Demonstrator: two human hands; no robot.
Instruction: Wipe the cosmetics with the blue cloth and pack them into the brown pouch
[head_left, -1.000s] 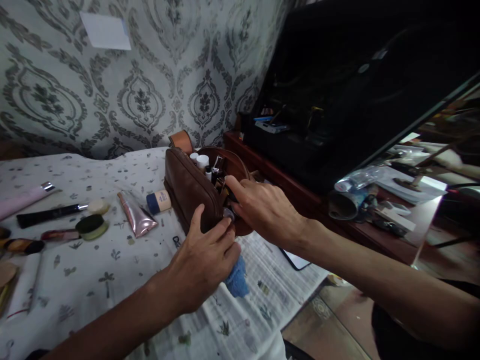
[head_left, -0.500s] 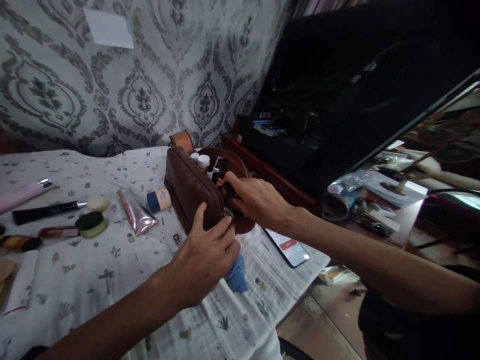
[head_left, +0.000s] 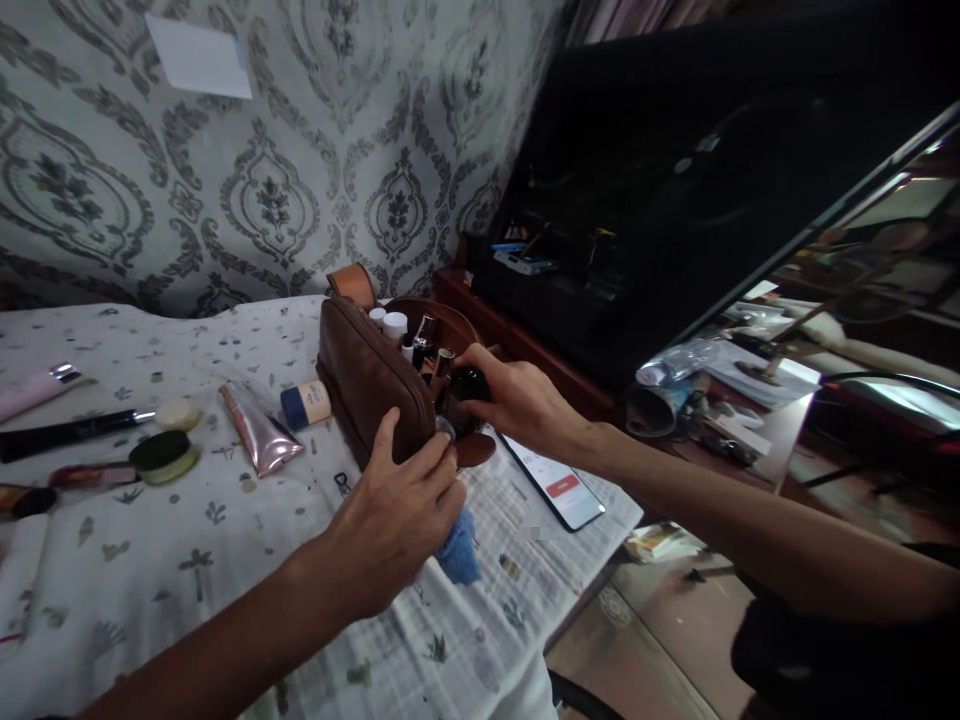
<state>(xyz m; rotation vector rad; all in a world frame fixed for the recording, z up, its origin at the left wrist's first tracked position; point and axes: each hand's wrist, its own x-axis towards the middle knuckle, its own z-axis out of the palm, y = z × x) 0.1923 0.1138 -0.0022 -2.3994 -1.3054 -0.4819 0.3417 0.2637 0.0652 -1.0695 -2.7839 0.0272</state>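
Note:
A brown leather-look makeup bag (head_left: 375,385) stands unzipped on the patterned cloth, its lid flap folded back to the right. White-capped containers (head_left: 394,324) and dark lipstick-like tubes (head_left: 424,332) stick up from inside. My left hand (head_left: 394,520) grips the bag's near end, thumb on its side and fingers curled round the corner. A fuzzy blue cloth (head_left: 459,552) pokes out beneath those fingers. At the bag's right opening, my right hand (head_left: 517,395) has its thumb and fingers closed around something dark, mostly hidden by the hand.
Left of the bag lie a blue-capped bottle (head_left: 306,404), a shiny pink tube (head_left: 259,430), a green-lidded jar (head_left: 163,457) and a black-handled brush (head_left: 75,433). A phone (head_left: 559,485) lies near the table's right edge. A large dark screen (head_left: 637,190) rises behind.
The view has shifted slightly, moving the scene left. My right hand has lifted a little off the bag's opening, showing more of a tube beside it. My left hand keeps its hold.

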